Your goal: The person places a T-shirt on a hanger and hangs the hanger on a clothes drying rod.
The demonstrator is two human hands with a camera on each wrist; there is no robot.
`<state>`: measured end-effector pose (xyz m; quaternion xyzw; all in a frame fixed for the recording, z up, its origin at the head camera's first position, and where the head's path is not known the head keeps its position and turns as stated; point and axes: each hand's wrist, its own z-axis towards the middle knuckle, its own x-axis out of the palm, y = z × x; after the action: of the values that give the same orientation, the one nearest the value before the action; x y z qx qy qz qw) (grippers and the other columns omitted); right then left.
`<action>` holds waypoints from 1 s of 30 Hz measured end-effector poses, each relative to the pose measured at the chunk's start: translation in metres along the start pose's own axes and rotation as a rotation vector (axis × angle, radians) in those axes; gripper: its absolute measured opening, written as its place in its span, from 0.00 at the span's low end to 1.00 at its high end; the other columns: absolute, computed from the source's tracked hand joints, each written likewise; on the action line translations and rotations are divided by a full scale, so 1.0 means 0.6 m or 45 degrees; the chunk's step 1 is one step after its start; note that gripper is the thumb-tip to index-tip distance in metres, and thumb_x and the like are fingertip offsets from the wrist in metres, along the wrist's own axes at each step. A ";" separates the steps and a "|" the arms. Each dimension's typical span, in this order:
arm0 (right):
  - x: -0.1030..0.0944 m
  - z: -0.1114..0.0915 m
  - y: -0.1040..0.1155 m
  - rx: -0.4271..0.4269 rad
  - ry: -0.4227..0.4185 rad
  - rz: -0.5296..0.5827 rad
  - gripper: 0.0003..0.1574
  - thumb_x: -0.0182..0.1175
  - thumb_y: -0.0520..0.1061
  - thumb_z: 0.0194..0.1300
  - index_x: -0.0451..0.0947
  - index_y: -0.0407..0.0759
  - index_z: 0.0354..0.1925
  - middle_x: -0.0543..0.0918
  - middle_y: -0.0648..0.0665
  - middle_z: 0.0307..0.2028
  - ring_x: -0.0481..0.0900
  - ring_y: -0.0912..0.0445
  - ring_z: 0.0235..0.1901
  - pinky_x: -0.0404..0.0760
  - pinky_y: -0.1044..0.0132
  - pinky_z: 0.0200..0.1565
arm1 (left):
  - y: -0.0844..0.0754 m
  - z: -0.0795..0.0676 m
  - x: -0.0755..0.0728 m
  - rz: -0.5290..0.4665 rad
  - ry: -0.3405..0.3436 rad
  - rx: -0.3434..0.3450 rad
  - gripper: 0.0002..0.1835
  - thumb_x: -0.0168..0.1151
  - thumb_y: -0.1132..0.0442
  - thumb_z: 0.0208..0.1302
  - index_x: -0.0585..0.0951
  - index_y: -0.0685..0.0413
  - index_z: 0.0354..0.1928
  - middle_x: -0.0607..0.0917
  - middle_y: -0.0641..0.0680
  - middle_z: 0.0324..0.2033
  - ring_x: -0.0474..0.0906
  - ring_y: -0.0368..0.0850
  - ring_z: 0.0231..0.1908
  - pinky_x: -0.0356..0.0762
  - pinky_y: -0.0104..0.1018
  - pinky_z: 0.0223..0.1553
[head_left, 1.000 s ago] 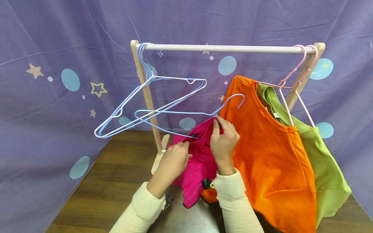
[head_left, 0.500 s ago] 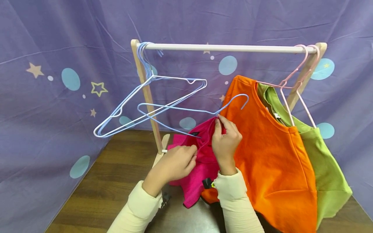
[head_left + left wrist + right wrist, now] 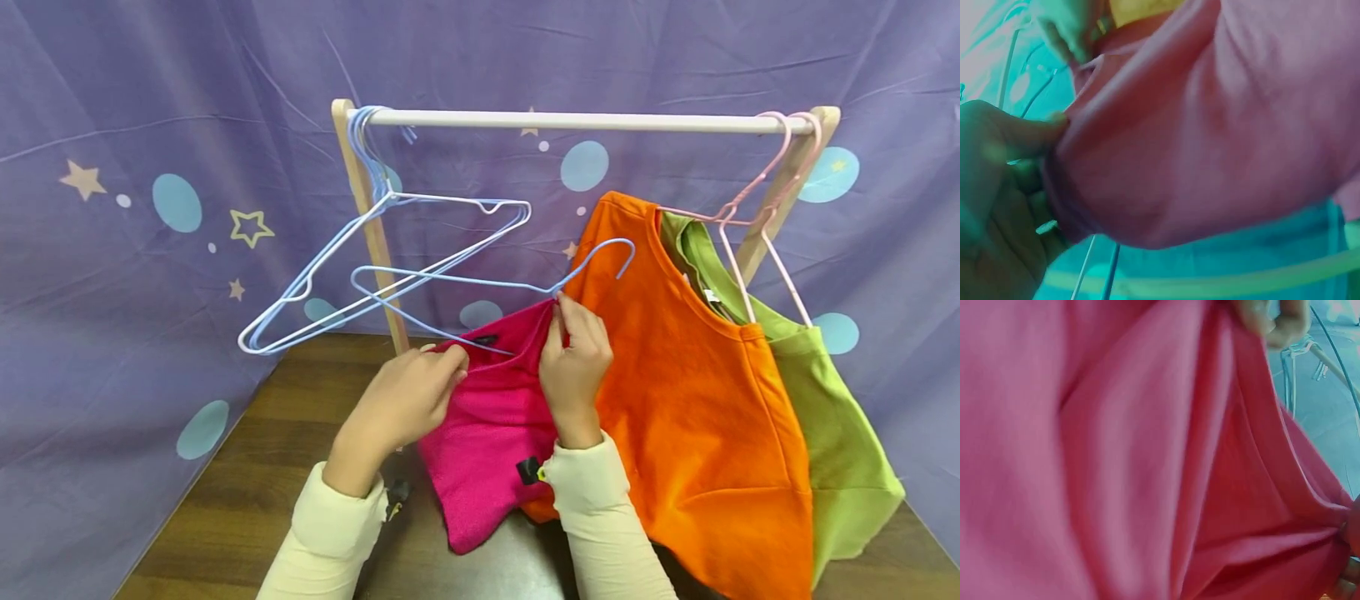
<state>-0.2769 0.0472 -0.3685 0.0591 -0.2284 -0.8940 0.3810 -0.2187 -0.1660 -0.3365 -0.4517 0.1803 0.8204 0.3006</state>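
A pink top [image 3: 491, 433] hangs between both hands, its neck opening stretched wide with a dark label inside. At the opening's left edge, my left hand [image 3: 408, 396] grips the fabric; the left wrist view shows the thumb [image 3: 1035, 134] and fingers pinching the cloth [image 3: 1141, 156]. My right hand [image 3: 576, 358] pinches the opposite edge, fingertips right at the neck of a light blue hanger [image 3: 457, 279]. One hanger arm reaches into the opening, its end hidden by cloth, while the other stays outside to the left. The hook points up and right.
A rack with a white rail [image 3: 570, 122] stands behind. White and blue hangers [image 3: 442, 198] hang at its left end. An orange sleeveless top [image 3: 705, 408] and a green one [image 3: 847, 433] hang on pink hangers at the right. Below is a wooden table [image 3: 247, 492].
My left hand has moved left along the pink top and now grips its edge, pulling the opening wide. The right hand and the blue hanger have hardly moved.
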 end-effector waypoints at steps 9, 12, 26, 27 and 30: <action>0.004 -0.003 -0.007 -0.066 0.058 -0.061 0.18 0.54 0.23 0.60 0.84 0.32 0.44 0.84 0.35 0.36 0.77 0.37 0.34 0.77 0.50 0.41 | 0.030 -0.016 -0.048 -0.024 -0.433 0.101 0.08 0.66 0.60 0.64 0.81 0.58 0.39 0.85 0.51 0.26 0.80 0.49 0.25 0.78 0.44 0.33; 0.002 -0.003 -0.009 -0.046 0.119 -0.074 0.27 0.49 0.21 0.50 0.83 0.32 0.46 0.83 0.35 0.37 0.75 0.37 0.36 0.76 0.50 0.42 | 0.038 -0.022 -0.060 -0.098 -0.576 0.096 0.08 0.65 0.61 0.65 0.82 0.61 0.37 0.85 0.53 0.27 0.78 0.50 0.24 0.78 0.45 0.32; -0.002 -0.002 -0.027 -0.085 0.203 -0.035 0.28 0.47 0.19 0.49 0.84 0.29 0.45 0.83 0.34 0.35 0.76 0.37 0.36 0.77 0.49 0.43 | 0.060 -0.041 -0.084 -0.351 -0.817 0.098 0.19 0.59 0.52 0.74 0.79 0.63 0.33 0.79 0.48 0.17 0.64 0.37 0.16 0.61 0.29 0.19; -0.003 -0.001 -0.029 -0.083 0.212 -0.033 0.28 0.47 0.19 0.49 0.84 0.30 0.44 0.83 0.34 0.35 0.76 0.37 0.35 0.77 0.49 0.42 | 0.060 -0.041 -0.084 -0.357 -0.823 0.094 0.20 0.59 0.51 0.74 0.79 0.64 0.34 0.78 0.47 0.16 0.62 0.37 0.16 0.59 0.28 0.18; -0.007 0.002 -0.032 -0.080 0.236 -0.030 0.27 0.48 0.19 0.51 0.85 0.30 0.44 0.85 0.35 0.36 0.78 0.38 0.36 0.78 0.49 0.42 | 0.059 -0.043 -0.086 -0.388 -0.822 0.050 0.19 0.60 0.52 0.73 0.79 0.66 0.41 0.78 0.46 0.15 0.59 0.34 0.16 0.55 0.27 0.18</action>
<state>-0.2866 0.0621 -0.3766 0.1323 -0.1634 -0.8958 0.3915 -0.2044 -0.2248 -0.3056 -0.1851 0.0222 0.8629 0.4697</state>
